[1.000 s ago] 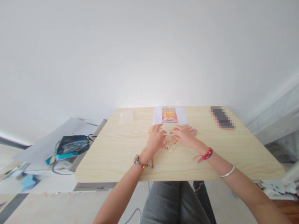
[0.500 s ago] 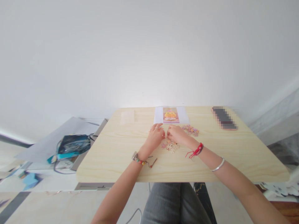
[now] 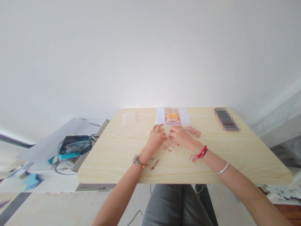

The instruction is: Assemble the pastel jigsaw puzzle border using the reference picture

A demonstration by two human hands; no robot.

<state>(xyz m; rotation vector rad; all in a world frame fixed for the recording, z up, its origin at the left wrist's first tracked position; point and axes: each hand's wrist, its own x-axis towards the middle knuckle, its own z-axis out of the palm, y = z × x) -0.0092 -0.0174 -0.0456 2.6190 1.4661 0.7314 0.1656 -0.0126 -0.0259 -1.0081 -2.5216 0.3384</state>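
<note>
Plain white wall (image 3: 150,62) behind, pale wood-grain counter (image 3: 110,157) in front. Loose jigsaw pieces (image 3: 173,147) lie in a small spread on it, nearest the person and just below the hands; a second jigsaw pile (image 3: 193,131) sits beyond the right hand (image 3: 180,135), toward the phone (image 3: 227,119). Left hand (image 3: 155,138) is palm-down, fingers curled, a few orange pieces (image 3: 162,129) showing at its fingertips. Right hand's fingers are bent inward, near the left's — can't tell whether either one grips a piece.

Risks, my read: pieces are tiny and the hands cover part of them, so one could get nudged away or the groups mixed. Loose ends on the beaded bracelet (image 3: 141,164) and red cord bracelet (image 3: 202,153) could snag or drag pieces if a wrist sweeps low. Printed sheet (image 3: 184,117) is near the fingertips — a forward reach could shove it.

Labels: no readable writing anywhere. Sheet carries a picture (image 3: 172,116) of a yellow figure, no legible text; phone is pixelated, no brand visible.
</note>
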